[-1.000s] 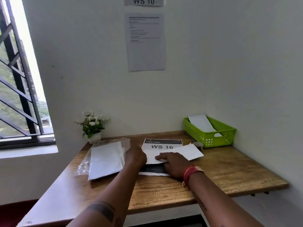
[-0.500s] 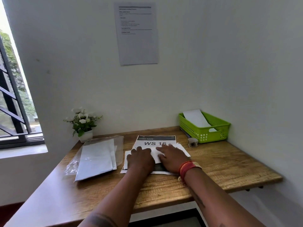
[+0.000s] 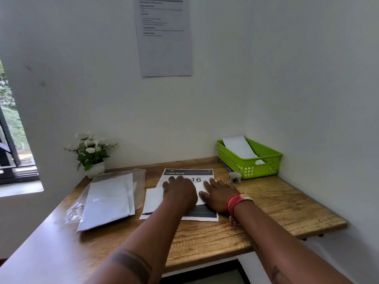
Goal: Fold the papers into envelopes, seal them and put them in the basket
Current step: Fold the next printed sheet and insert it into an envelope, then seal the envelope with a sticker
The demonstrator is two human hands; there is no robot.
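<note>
A small numbered workstation in a plain room, more office than home. A wooden counter (image 3: 266, 203) fills a white corner; a printed notice (image 3: 165, 37) is taped to the wall above the fingers (image 3: 209, 182). A sheet (image 3: 187, 174) under them reads "LIVING ROOM" and "16". A barred window (image 3: 12, 152) stands far left.
</note>
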